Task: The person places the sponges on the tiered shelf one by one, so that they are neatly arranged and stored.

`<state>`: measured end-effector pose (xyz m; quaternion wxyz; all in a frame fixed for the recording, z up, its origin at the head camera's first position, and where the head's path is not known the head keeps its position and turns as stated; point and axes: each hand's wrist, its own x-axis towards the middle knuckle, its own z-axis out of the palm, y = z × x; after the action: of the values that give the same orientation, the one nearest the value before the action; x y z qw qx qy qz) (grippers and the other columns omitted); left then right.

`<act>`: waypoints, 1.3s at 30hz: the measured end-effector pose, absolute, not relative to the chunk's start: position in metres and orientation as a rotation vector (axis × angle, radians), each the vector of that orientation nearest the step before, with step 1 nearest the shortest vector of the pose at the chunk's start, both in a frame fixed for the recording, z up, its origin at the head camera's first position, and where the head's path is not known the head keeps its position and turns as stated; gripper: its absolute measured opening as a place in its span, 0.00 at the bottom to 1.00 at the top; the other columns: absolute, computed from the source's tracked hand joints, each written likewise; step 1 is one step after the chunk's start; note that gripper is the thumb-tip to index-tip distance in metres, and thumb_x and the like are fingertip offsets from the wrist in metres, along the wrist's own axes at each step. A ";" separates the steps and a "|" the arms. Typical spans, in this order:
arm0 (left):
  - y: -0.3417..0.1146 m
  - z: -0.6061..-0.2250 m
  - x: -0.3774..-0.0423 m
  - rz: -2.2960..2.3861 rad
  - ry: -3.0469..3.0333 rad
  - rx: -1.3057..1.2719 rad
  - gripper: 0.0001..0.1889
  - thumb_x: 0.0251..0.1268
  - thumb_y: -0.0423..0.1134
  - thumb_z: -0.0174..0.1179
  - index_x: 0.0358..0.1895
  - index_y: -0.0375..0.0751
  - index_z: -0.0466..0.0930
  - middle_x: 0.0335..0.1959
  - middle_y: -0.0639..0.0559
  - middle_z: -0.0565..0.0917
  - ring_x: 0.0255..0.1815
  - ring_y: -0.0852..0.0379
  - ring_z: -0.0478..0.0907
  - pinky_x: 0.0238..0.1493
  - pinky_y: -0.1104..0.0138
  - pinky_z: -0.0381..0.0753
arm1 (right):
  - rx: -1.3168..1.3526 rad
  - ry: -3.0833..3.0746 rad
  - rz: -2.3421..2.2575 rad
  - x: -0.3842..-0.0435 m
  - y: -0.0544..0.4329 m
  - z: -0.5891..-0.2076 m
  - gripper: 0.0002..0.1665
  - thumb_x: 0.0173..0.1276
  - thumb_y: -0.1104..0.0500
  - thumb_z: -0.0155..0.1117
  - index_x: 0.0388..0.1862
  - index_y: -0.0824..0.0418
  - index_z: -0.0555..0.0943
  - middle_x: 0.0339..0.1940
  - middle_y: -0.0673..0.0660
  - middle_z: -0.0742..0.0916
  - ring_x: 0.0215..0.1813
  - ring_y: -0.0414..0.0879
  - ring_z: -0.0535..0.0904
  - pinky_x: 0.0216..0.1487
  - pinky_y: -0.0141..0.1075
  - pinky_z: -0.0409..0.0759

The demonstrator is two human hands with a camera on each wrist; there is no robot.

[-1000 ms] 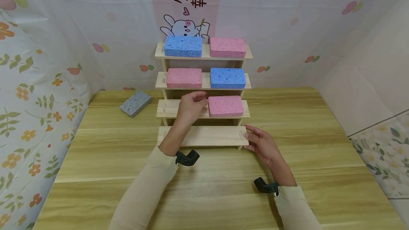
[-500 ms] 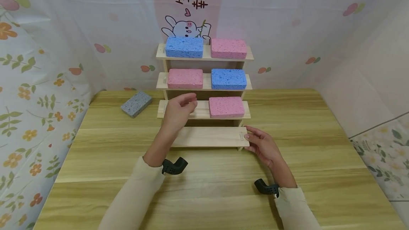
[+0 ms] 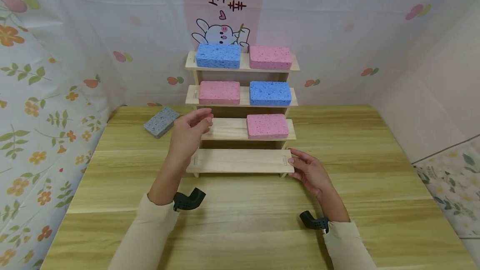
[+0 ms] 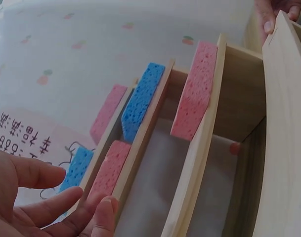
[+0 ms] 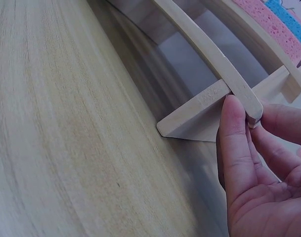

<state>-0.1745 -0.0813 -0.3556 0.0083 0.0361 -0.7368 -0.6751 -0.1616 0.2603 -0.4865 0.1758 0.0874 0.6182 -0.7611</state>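
A stepped wooden rack [image 3: 240, 161] stands on the table with sponges on its upper three tiers. My right hand [image 3: 311, 174] pinches the right end of its lowest board; in the right wrist view the thumb and fingers [image 5: 235, 128] close around the board's tip. My left hand [image 3: 186, 134] holds nothing, fingers loosely bent, in front of the left end of the second tier from the bottom. That tier carries one pink sponge [image 3: 267, 126] on its right half. A grey sponge [image 3: 161, 122] lies on the table, left of the rack, close to my left hand.
The tier above holds a pink sponge [image 3: 219, 92] and a blue sponge [image 3: 270, 93]. On top sit another blue sponge [image 3: 218, 56] and another pink sponge [image 3: 271, 57]. A printed cloth [image 3: 330, 45] hangs close behind the rack; a floral cloth [image 3: 56, 136] borders the table's left.
My left hand has moved left, away from the pink sponge on the second tier from the bottom toward the grey sponge. The right hand stays at the lowest board's end.
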 end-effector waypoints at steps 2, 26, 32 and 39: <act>-0.086 -0.355 -0.174 -2.130 -2.267 0.123 0.16 0.71 0.36 0.55 0.60 0.38 0.78 0.54 0.42 0.81 0.53 0.49 0.79 0.51 0.69 0.80 | 0.248 1.750 -2.156 -0.162 0.261 -0.487 0.36 0.71 0.62 0.60 0.74 0.67 0.60 0.46 0.50 0.83 0.39 0.42 0.82 0.35 0.29 0.83; -0.148 -0.379 -0.197 -2.086 -1.964 0.511 0.10 0.69 0.35 0.57 0.50 0.39 0.82 0.40 0.54 0.81 0.39 0.58 0.77 0.44 0.73 0.80 | 0.272 1.738 -2.188 -0.158 0.259 -0.486 0.35 0.72 0.62 0.58 0.75 0.66 0.59 0.47 0.51 0.81 0.38 0.40 0.82 0.35 0.28 0.83; -0.159 -0.392 -0.207 -2.106 -1.858 0.611 0.07 0.69 0.33 0.58 0.45 0.41 0.83 0.41 0.52 0.79 0.37 0.58 0.77 0.36 0.76 0.79 | 0.246 1.736 -2.196 -0.159 0.259 -0.488 0.35 0.73 0.62 0.58 0.75 0.66 0.58 0.48 0.51 0.80 0.39 0.40 0.82 0.36 0.28 0.82; -0.173 -0.404 -0.213 -2.041 -1.841 0.733 0.05 0.68 0.33 0.57 0.41 0.45 0.81 0.37 0.55 0.78 0.35 0.60 0.76 0.37 0.75 0.78 | 0.242 1.725 -2.211 -0.158 0.258 -0.489 0.34 0.73 0.63 0.57 0.75 0.67 0.58 0.48 0.51 0.81 0.39 0.40 0.82 0.36 0.28 0.82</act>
<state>-0.2132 -0.1734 -0.4035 0.1482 0.2547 -0.6401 -0.7095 -0.1575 0.2578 -0.4891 0.1624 0.0849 0.6047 -0.7751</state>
